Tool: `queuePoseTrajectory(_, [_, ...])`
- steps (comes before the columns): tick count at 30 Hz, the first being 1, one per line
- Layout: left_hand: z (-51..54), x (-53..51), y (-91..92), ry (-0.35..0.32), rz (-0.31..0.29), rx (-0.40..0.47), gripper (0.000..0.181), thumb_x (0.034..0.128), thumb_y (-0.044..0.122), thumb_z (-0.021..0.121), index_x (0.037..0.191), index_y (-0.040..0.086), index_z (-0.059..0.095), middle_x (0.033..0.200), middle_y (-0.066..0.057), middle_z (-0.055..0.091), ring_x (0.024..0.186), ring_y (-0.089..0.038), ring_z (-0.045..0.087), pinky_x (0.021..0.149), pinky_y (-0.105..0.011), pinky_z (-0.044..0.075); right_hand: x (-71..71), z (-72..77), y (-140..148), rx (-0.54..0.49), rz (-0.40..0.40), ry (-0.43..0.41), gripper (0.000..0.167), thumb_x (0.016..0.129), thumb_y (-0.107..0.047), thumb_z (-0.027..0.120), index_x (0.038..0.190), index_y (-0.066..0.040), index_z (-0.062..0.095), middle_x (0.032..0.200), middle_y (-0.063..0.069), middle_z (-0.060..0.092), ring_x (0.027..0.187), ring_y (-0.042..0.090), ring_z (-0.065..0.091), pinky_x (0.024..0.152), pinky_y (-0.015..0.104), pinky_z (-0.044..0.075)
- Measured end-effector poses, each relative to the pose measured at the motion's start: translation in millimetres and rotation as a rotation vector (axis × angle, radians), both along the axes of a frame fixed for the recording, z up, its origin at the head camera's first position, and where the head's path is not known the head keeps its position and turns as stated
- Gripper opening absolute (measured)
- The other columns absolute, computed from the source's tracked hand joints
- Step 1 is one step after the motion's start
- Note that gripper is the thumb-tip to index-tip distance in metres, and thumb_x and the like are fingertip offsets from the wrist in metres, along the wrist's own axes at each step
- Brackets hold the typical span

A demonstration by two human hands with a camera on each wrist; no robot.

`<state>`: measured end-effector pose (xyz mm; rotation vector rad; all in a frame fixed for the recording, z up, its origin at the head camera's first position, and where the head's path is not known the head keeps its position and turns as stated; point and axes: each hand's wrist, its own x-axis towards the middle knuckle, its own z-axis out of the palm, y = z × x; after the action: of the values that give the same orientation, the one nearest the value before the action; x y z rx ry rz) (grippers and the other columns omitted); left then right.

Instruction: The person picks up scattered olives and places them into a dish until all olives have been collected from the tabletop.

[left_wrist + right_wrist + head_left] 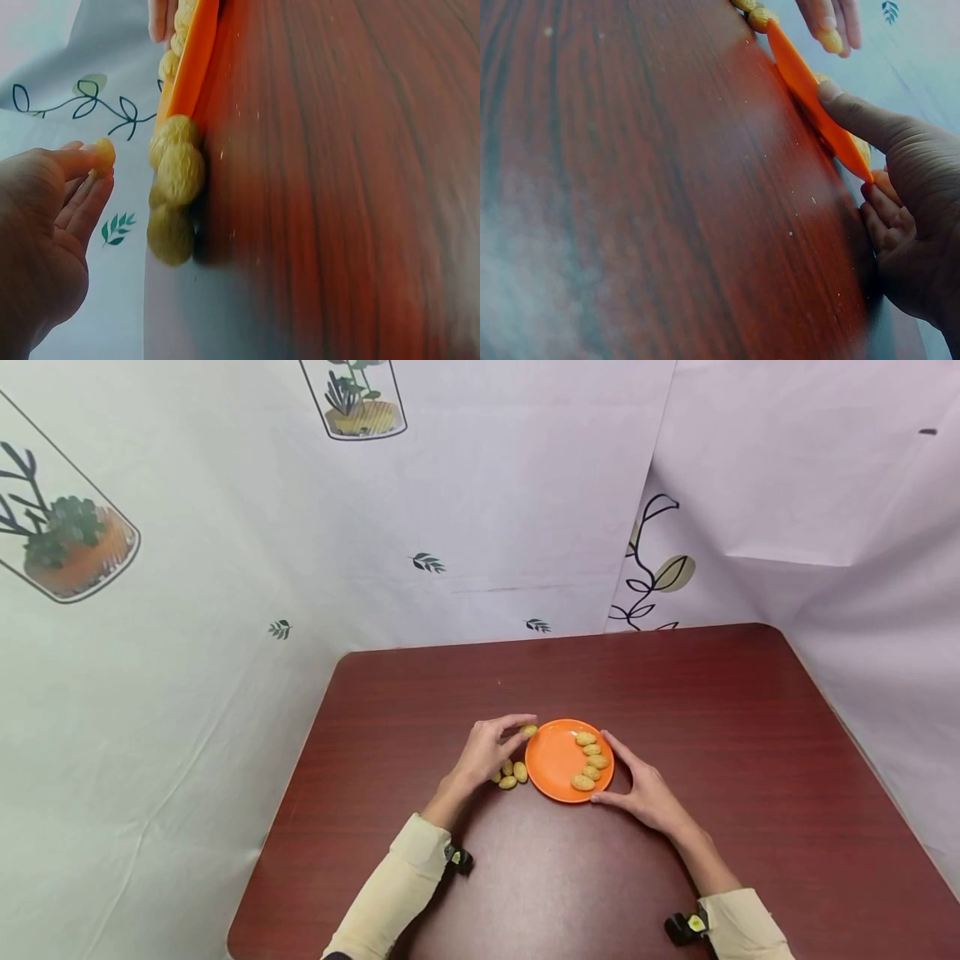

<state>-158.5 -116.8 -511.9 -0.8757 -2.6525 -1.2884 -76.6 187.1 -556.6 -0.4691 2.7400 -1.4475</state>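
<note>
My left hand (pixel 482 752) pinches a small wrinkled yellow-brown oval nut (pixel 529 730) between thumb and fingers, just off the left rim of an orange plate (pixel 550 762). The pinched nut (pixel 104 154) also shows in the left wrist view. Along the plate's right half, several similar nuts (pixel 597 762) lie in a curved row. My right hand (pixel 651 797) holds the plate's right edge, its thumb (pixel 847 105) at the near rim and its fingers at the far side. Beneath my left hand, a small group of loose nuts (pixel 521 772) lies beside the plate, partly hidden.
The dark red wood-grain table (pixel 420 693) has rounded corners. White printed sheeting (pixel 487 527) hangs behind it and along both sides. A small black wrist camera (pixel 459 859) sits at the left cuff, another black camera (pixel 681 929) at the right.
</note>
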Motion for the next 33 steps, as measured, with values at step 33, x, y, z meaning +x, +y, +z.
queuePoseTrajectory(33, [-19.8,14.7,61.5,0.012,-0.069,-0.044,0.025,0.1005,0.020,0.076,0.125,0.018,0.080,0.118,0.005,0.079,0.101,0.000,0.073,0.085,-0.014,0.055,0.9,0.5,0,-0.017,0.006,0.007,0.110,0.081,-0.035,0.095,0.167,-0.008,0.033,0.166,0.021,0.040,0.149,0.046,0.041,0.116,0.067,0.035])
